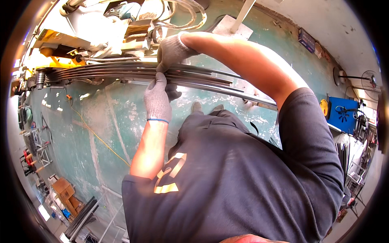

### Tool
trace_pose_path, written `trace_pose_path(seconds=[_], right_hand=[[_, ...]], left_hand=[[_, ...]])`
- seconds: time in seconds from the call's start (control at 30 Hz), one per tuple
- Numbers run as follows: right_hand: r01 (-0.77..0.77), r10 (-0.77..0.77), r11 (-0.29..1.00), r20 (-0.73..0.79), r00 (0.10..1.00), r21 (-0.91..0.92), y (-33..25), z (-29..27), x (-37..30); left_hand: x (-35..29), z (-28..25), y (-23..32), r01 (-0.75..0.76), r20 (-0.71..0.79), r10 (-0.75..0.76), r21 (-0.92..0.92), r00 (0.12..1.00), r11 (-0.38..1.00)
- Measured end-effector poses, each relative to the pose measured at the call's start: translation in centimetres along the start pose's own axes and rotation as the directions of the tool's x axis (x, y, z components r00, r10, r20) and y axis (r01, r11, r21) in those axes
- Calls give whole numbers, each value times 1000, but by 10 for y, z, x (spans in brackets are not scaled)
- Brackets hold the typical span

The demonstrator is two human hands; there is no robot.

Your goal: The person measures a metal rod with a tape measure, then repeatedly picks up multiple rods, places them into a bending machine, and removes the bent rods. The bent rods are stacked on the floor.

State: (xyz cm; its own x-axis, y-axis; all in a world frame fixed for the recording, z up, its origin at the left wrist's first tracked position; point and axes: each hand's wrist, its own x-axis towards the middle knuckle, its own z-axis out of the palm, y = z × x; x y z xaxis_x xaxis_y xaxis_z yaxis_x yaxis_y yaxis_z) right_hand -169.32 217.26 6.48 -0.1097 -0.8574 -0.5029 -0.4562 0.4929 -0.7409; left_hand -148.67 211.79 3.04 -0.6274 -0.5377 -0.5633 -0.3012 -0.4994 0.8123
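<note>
- The bundle of long dark strips [109,71] lies across the far half of the scene, waist-level in front of the person, running from left to right.
- Its left end reaches the yellow machine [61,61]; toward the right the strips fan apart, their ends stopping at uneven points.
- A pale metal rail [259,100] runs along the near edge on the right.
- The left hand [157,98], in a grey glove, comes from the near side, thumb up over the near strips and fingers curled beneath: closed on the bundle.
- The right hand [173,50], also gloved, reaches round from the right and bends over the far edge, closed on the same bundle just beside the left.
- How firmly either squeezes cannot be told.
- Green worn floor [81,133] spreads between the bundle and the near left, crossed by a yellow cable [97,137].
- Beyond the right hand, pale hoses [198,18] and a white post [243,14] bound the far side.
- A blue panel [342,115] stands well apart, far right.
</note>
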Motion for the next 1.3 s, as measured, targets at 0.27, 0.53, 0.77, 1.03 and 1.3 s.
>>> trace_pose_path(seconds=[0.27, 0.53, 0.77, 1.03, 1.3], right_hand=[[60, -60, 998, 21, 998, -2, 13, -4, -7], [43, -54, 990, 81, 995, 135, 53, -5, -69], [6, -34, 982, 144, 989, 188, 106, -7, -139], [-10, -4, 985, 79, 997, 174, 136, 1, -197], [-3, -15, 981, 95, 995, 193, 140, 1, -201]], left_hand=[[-13, 23, -2, -50, -21, 50, 2, 999, 999], [-58, 92, -34, -41, -92, 28, -146, 995, 988], [-95, 154, -67, 27, -26, -31, -132, 999, 991], [-121, 190, -92, 105, -12, -107, -116, 994, 988], [-124, 198, -95, 84, 27, -82, -129, 996, 988]])
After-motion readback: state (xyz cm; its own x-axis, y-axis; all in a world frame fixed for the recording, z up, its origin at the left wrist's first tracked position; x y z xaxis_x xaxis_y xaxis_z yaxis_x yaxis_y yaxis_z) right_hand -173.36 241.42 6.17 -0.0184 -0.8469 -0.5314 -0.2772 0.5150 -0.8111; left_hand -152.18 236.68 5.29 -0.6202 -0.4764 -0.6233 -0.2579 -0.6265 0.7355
